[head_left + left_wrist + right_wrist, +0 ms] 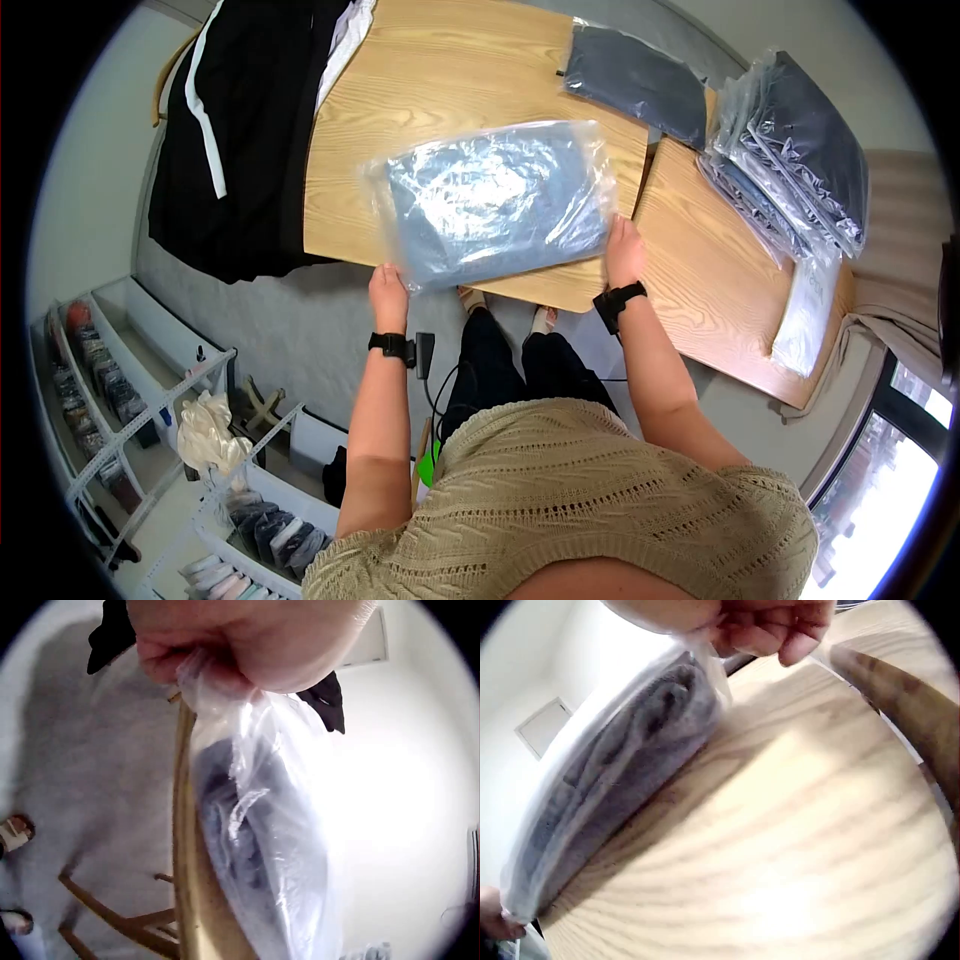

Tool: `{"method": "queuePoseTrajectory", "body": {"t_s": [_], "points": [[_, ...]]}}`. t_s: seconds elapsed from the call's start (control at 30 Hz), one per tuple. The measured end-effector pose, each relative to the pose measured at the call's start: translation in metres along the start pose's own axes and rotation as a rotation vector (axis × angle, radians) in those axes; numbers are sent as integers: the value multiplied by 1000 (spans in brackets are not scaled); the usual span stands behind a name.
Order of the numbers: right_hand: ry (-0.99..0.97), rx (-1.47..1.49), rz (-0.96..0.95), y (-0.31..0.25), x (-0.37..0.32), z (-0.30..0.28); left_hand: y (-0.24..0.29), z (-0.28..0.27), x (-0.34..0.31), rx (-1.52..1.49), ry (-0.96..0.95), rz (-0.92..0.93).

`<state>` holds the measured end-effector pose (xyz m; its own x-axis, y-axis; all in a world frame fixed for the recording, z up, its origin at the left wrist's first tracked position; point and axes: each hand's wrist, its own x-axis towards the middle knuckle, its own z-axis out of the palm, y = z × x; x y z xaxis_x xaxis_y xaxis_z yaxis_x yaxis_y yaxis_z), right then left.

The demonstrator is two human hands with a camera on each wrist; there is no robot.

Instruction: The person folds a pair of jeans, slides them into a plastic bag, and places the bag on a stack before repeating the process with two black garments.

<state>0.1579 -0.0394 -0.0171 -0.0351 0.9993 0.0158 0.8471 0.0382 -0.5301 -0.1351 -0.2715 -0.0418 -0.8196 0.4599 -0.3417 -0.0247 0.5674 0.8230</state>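
A clear plastic bag (500, 205) with a folded blue-grey garment inside lies over the front part of the wooden table in the head view. My left hand (388, 292) grips its near left corner, and the gathered plastic shows under the curled fingers in the left wrist view. At the right edge, my right hand (625, 250) pinches the bag's near corner. In the right wrist view the folded layers of the garment (622, 761) show through the bag's side, close over the tabletop (780, 847).
Black clothing (260, 130) with a white stripe drapes over the table's left side. A dark bagged garment (635, 85) lies at the back right, beside a stack of bagged garments (800, 160). A flat clear packet (805, 315) rests on the right table. Shelving (150, 420) stands at lower left.
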Motion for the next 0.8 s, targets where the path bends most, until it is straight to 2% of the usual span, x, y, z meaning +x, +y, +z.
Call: {"method": "queuePoseTrajectory", "body": {"t_s": [0.07,0.13,0.17,0.23,0.3,0.33,0.4,0.47,0.53,0.63,0.8], "points": [[-71,13,58,-6,-7,-7,4,3,-2,-63,27,-12],[305,207,-94,-35,-19,-17,6,5,-1,-29,21,-33],[122,277,-167,-47,-33,-23,1,7,0,-52,47,-38],[-82,150,-567,-69,-51,-20,-10,7,1,-70,71,-46],[-161,-160,-665,-88,-64,1,-6,1,4,-9,6,-96],[-158,-151,-665,-93,-65,10,1,1,3,-4,12,-90],[-158,-254,-691,-99,-62,25,59,7,-19,670,635,695],[-184,-250,-681,-107,-57,28,93,14,-24,484,-27,873],[-227,-259,-744,-112,-50,34,113,37,-24,772,-233,989],[-285,-320,-800,-117,-33,30,113,44,-4,932,-292,1017],[-297,-380,-867,-115,-13,30,100,45,16,991,-292,959]]}}
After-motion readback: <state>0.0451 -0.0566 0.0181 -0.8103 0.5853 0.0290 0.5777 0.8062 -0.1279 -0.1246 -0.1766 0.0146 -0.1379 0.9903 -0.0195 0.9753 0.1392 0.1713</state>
